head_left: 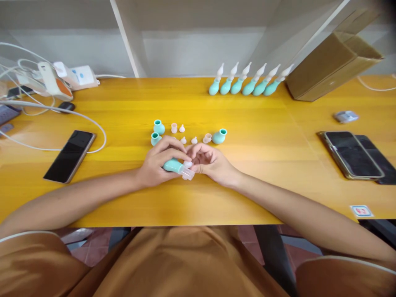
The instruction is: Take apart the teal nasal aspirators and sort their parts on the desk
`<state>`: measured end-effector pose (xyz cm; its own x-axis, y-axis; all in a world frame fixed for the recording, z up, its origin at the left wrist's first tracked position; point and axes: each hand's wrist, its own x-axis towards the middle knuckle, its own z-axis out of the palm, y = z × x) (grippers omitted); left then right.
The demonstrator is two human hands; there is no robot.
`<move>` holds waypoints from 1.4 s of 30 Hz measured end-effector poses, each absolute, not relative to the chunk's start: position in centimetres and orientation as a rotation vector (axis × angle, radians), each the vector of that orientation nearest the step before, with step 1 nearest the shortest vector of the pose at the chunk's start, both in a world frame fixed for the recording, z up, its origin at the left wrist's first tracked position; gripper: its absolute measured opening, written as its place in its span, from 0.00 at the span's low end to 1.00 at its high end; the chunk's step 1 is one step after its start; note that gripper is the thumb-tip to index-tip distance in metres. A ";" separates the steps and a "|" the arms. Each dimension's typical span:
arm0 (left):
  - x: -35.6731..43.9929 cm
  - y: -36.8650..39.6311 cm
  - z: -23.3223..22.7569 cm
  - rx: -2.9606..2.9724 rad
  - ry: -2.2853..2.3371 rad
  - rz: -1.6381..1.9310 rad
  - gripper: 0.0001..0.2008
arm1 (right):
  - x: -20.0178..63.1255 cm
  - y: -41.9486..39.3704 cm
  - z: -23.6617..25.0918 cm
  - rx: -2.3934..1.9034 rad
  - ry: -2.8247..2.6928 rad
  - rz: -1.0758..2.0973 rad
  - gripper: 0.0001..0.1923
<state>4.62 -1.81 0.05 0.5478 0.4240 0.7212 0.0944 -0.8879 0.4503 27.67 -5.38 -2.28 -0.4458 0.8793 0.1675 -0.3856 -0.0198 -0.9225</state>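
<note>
My left hand (pixel 156 165) is closed around a teal nasal aspirator bulb (pixel 172 166), tilted with its mouth to the right. A clear plastic collar (pixel 188 173) sticks out of that mouth. Fingertips of my right hand (pixel 218 167) pinch a small translucent white piece (pixel 187 164) beside the collar, partly hidden by fingers. Just beyond my hands stand loose teal bulbs: one bulb (pixel 159 127), a second bulb (pixel 155 138) partly behind my left hand, and a third bulb (pixel 219 136) lying tilted. Between them are clear collars (pixel 174 128) and several small white tips (pixel 182 128).
Several assembled nasal aspirators (pixel 237 82) stand in a row at the back, near a brown paper bag (pixel 332 62). Phones lie at left (pixel 70 156) and right (pixel 354 154). White cables and chargers (pixel 83 77) crowd the left. A small card (pixel 361 211) lies at the front right edge.
</note>
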 end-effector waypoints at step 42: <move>5.2 -2.1 -0.3 2.495 0.324 1.255 0.07 | 28.0 -6.2 -1.3 -0.763 -1.907 0.958 0.25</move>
